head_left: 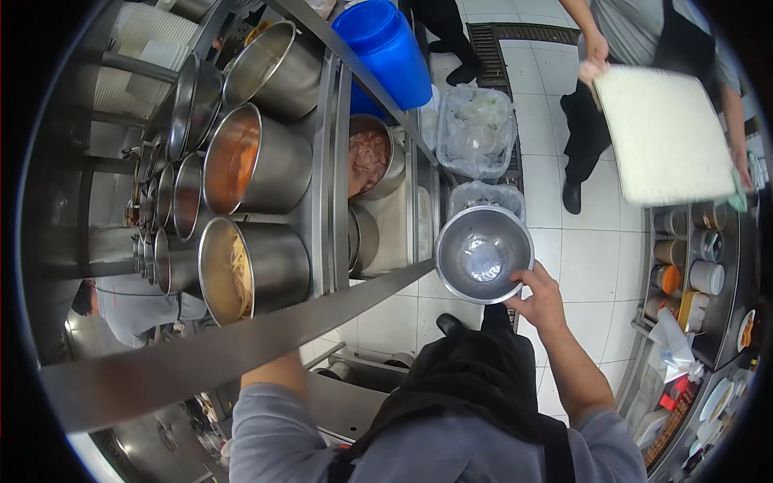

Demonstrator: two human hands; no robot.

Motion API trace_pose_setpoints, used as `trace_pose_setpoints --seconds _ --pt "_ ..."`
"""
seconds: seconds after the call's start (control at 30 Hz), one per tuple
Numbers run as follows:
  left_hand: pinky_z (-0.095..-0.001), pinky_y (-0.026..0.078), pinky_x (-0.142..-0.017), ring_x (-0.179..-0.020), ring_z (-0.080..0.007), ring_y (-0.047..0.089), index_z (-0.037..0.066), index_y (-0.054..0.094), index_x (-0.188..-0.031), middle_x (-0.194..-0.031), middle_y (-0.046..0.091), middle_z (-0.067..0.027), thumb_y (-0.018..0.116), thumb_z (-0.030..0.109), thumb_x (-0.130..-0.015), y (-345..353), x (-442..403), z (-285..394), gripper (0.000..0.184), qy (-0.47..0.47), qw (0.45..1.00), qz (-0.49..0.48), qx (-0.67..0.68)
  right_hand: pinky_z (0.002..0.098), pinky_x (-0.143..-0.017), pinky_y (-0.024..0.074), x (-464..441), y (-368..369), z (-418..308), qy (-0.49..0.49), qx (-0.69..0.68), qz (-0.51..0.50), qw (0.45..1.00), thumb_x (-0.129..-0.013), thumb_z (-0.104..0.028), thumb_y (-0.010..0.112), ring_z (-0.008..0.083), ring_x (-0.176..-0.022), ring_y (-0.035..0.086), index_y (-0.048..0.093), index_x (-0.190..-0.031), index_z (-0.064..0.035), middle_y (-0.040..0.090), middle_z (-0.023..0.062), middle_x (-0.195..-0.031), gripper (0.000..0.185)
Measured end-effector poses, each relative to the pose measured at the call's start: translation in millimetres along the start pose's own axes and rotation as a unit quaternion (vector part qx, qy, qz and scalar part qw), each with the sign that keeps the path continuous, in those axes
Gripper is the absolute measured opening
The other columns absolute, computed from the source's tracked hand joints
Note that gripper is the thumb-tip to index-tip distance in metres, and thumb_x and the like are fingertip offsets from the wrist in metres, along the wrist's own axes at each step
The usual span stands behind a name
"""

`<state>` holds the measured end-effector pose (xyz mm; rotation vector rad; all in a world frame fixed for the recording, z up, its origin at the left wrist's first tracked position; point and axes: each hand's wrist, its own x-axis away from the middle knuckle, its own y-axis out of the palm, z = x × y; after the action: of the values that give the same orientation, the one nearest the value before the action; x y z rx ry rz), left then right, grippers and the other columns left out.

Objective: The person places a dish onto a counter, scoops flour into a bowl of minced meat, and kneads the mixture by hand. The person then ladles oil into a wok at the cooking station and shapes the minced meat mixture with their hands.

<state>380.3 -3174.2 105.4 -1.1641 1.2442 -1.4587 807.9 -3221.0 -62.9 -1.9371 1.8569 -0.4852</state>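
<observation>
My right hand (541, 296) grips the rim of a round metal bowl (483, 253), fingers on its lower right edge. The bowl is tilted toward me and looks bare inside apart from glare. My left forearm (275, 377) reaches behind a slanting metal shelf bar (241, 350), which hides the hand. Just above that bar, a deep steel pot (278, 270) on the shelf holds pale yellow strips. Beside it stands another steel pot (278, 165) with orange contents.
Plastic-lined tubs (477, 133) stand past the bowl, near a blue barrel (382, 52). A pot of raw meat (372, 157) sits on a lower shelf. At upper right another person carries a large white slab (660, 133). Jars (707, 277) line the right-hand rack.
</observation>
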Motion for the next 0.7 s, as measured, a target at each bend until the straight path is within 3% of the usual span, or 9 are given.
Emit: trace_pose_setpoints --seconds 0.37,0.53,0.7 --pt "-0.0379 0.051 -0.064 -0.072 -0.0270 0.064 0.004 0.066 -0.089 -0.080 0.066 -0.0132 0.063 0.022 -0.080 36.5 -41.7 24.0 0.021 -0.019 0.999 0.020 0.025 0.0379 -0.064 0.0516 -3.4 6.7 -21.4 0.023 -0.012 0.030 0.999 -0.061 -0.016 0.081 0.0311 -0.078 0.063 0.062 -0.087 -0.0056 0.060 0.0124 -0.092 0.033" --pt "-0.0377 0.051 -0.064 -0.071 -0.0267 0.064 0.003 0.066 -0.088 -0.079 0.066 -0.0130 0.063 0.022 -0.080 48.0 -69.0 38.6 0.021 -0.009 0.999 0.031 0.018 0.0409 -0.066 0.0527 -43.8 5.2 -32.3 -0.058 0.075 0.063 0.993 -0.061 -0.015 0.079 0.0340 -0.081 0.062 0.060 -0.089 -0.0077 0.058 0.0131 -0.101 0.035" --pt "-0.0375 0.051 -0.063 -0.070 -0.0263 0.064 0.003 0.066 -0.088 -0.078 0.066 -0.0127 0.063 0.022 -0.080 51.3 -87.2 50.4 0.021 0.001 0.999 0.037 0.007 0.0431 -0.065 0.0529 -96.6 2.0 -56.5 -0.087 0.097 0.031 0.991 -0.061 -0.013 0.078 0.0362 -0.080 0.063 0.058 -0.091 -0.0086 0.055 0.0130 -0.111 0.037"
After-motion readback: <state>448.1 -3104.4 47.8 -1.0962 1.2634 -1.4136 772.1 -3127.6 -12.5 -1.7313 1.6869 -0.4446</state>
